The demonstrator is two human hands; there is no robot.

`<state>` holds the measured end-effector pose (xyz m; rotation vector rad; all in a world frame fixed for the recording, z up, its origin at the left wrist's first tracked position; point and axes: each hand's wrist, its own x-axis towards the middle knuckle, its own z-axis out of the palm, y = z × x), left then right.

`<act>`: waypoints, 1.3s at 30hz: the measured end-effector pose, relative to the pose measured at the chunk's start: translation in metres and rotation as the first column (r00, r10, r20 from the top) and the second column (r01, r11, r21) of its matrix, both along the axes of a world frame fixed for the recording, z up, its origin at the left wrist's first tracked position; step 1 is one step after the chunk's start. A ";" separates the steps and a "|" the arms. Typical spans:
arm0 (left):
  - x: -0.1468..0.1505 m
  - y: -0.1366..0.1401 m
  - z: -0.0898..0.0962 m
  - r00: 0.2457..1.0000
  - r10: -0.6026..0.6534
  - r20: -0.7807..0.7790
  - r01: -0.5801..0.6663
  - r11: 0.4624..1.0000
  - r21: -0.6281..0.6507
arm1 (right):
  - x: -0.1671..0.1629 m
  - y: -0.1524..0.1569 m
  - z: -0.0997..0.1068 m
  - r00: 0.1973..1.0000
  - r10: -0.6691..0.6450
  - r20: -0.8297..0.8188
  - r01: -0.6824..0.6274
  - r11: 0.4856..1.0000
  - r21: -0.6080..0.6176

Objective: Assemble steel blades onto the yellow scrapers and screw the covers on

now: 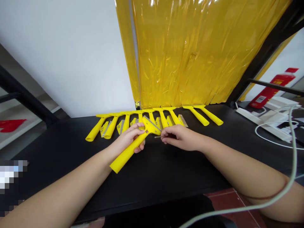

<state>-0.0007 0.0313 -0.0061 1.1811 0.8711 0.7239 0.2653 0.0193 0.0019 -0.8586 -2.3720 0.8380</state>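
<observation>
My left hand (133, 134) is wrapped round the neck of a yellow scraper (129, 152), whose tubular handle slants down toward me and whose head with a metal strip points up and right. At the right end of that head, my right hand (174, 136) is pinched closed. A short thin rod (157, 136) sticks out from its fingertips, too small to name; the rest of it is hidden. Behind both hands lies a row of like yellow scrapers (114, 126), heads at the back and handles toward me. Small yellow pieces with metal blades (182, 121) lie between their handles.
A black table (152, 183) carries everything. Yellow plastic curtain (190, 57) and a white panel (78, 57) stand behind it. At right are a red bottle (270, 88), white power strips (266, 123) and a pale cable (293, 152) that crosses in front of my right arm.
</observation>
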 end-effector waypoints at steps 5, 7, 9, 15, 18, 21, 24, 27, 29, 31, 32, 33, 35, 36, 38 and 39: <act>0.004 -0.007 0.001 0.987 -0.143 -0.068 0.137 0.987 -0.088 | -0.002 0.003 -0.006 0.947 -0.116 -0.299 0.072 0.985 -0.155; 0.005 -0.010 0.002 0.976 -0.198 -0.093 0.187 0.976 -0.108 | -0.004 0.002 -0.008 0.928 -0.133 -0.348 0.068 0.979 -0.192; 0.006 -0.012 0.003 0.968 -0.230 -0.102 0.219 0.969 -0.113 | -0.006 0.002 -0.009 0.924 -0.133 -0.359 0.067 0.979 -0.190; 0.009 -0.019 0.008 0.947 -0.302 -0.106 0.289 0.949 -0.122 | -0.010 0.001 -0.003 0.945 -0.048 -0.324 0.043 0.999 -0.022; 0.010 -0.022 0.011 0.939 -0.329 -0.098 0.317 0.941 -0.117 | -0.011 0.002 -0.001 0.957 -0.017 -0.290 0.026 0.999 0.028; 0.011 -0.024 0.011 0.943 -0.313 -0.111 0.302 0.947 -0.108 | -0.010 0.004 -0.002 0.955 -0.018 -0.297 0.023 1.000 0.015; 0.012 -0.026 0.011 0.951 -0.283 -0.127 0.271 0.957 -0.099 | -0.010 0.005 -0.005 0.946 -0.031 -0.324 0.020 0.999 -0.037; 0.015 -0.030 0.010 0.962 -0.227 -0.152 0.217 0.973 -0.078 | -0.010 0.004 -0.006 0.943 -0.059 -0.327 0.025 0.994 -0.107; 0.017 -0.033 0.010 0.967 -0.197 -0.163 0.190 0.980 -0.056 | -0.011 0.003 -0.005 0.946 -0.082 -0.315 0.044 0.991 -0.127; 0.019 -0.035 0.010 0.971 -0.177 -0.163 0.173 0.984 -0.035 | -0.011 0.001 -0.003 0.949 -0.097 -0.299 0.067 0.992 -0.108; 0.020 -0.036 0.010 0.973 -0.168 -0.158 0.166 0.986 -0.028 | -0.011 0.000 -0.002 0.951 -0.100 -0.291 0.078 0.993 -0.088; 0.021 -0.038 0.010 0.975 -0.162 -0.152 0.161 0.987 -0.021 | -0.012 -0.001 -0.001 0.953 -0.102 -0.285 0.086 0.994 -0.066; 0.022 -0.040 0.010 0.977 -0.160 -0.142 0.161 0.987 -0.009 | -0.012 -0.003 0.001 0.953 -0.104 -0.285 0.099 0.995 -0.031; 0.023 -0.040 0.010 0.977 -0.162 -0.136 0.163 0.987 -0.006 | -0.013 -0.004 0.001 0.949 -0.104 -0.296 0.101 0.995 -0.025; 0.023 -0.041 0.009 0.979 -0.157 -0.127 0.158 0.987 -0.003 | -0.013 -0.004 0.000 0.939 -0.098 -0.329 0.086 0.995 -0.050; 0.023 -0.041 0.009 0.981 -0.153 -0.123 0.153 0.988 -0.002 | -0.014 -0.004 0.000 0.932 -0.094 -0.349 0.071 0.994 -0.079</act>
